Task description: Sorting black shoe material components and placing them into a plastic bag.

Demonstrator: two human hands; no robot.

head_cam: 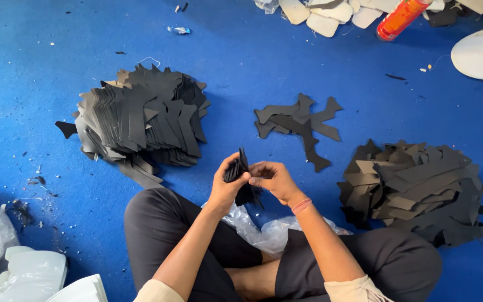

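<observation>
We held a small bundle of black cut pieces (240,178) above our lap, left hand (226,187) closed around it, right hand (272,178) pinching its edge. We judged we were sorting; peeling one piece off cleanly needed a light pinch.

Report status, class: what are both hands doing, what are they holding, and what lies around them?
Left hand and right hand both grip a small bundle of black cut pieces. Big black piles left and right. Nothing blocking.
</observation>
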